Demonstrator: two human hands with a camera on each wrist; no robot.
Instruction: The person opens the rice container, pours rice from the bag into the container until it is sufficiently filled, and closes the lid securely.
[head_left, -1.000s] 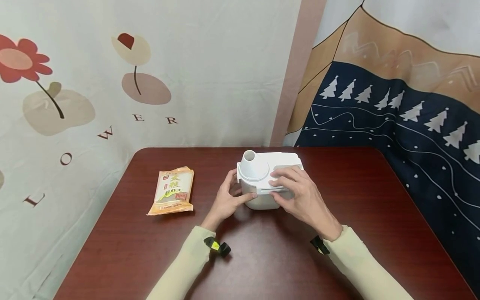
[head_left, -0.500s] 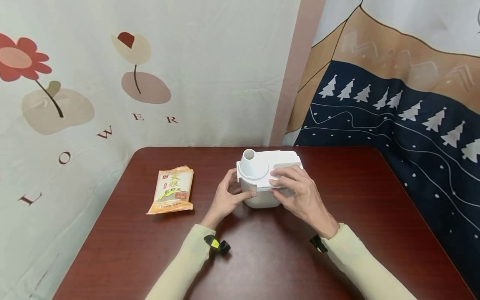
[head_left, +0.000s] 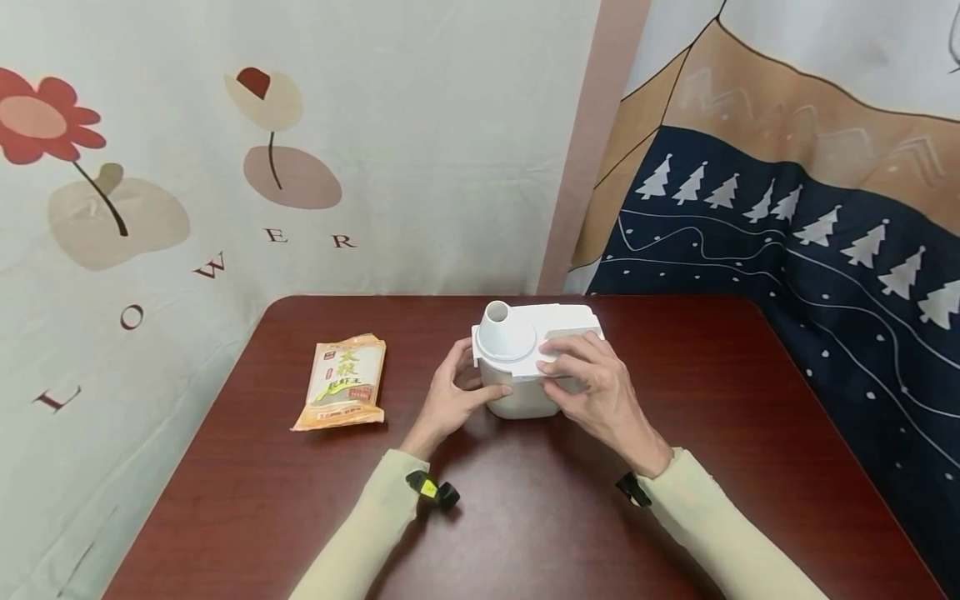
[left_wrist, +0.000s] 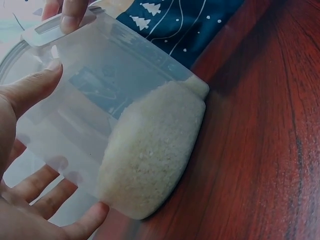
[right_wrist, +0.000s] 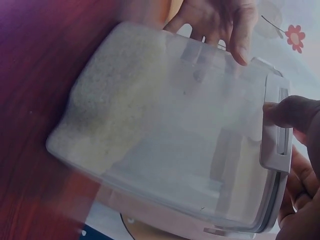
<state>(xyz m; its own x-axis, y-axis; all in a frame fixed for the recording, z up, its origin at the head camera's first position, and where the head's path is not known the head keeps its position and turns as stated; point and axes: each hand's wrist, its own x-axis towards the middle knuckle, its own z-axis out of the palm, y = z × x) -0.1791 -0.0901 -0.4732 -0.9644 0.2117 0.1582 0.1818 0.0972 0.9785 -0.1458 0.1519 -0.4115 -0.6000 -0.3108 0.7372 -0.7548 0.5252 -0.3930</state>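
Note:
A storage container (head_left: 521,405) with clear walls stands on the table, partly filled with white rice (left_wrist: 152,150). Its white lid (head_left: 558,317) carries a round cap with a short spout (head_left: 498,312). My left hand (head_left: 453,402) holds the container's left side, thumb on the front wall and fingers spread round the side. Over the lid's front right, my right hand (head_left: 598,382) grips the edge: its fingers lie on top, and in the right wrist view the thumb presses the front latch (right_wrist: 271,150). That latch lies along the wall below the rim.
A sealed orange and white packet (head_left: 343,379) with printed characters lies left of the container on the dark red table (head_left: 525,517). Behind the table hang a pale flower-print curtain (head_left: 450,167) and a navy one with trees (head_left: 697,242).
The front latch flap stood out from the container a second ago and now lies down against it, under my right thumb. Both hands keep their places.

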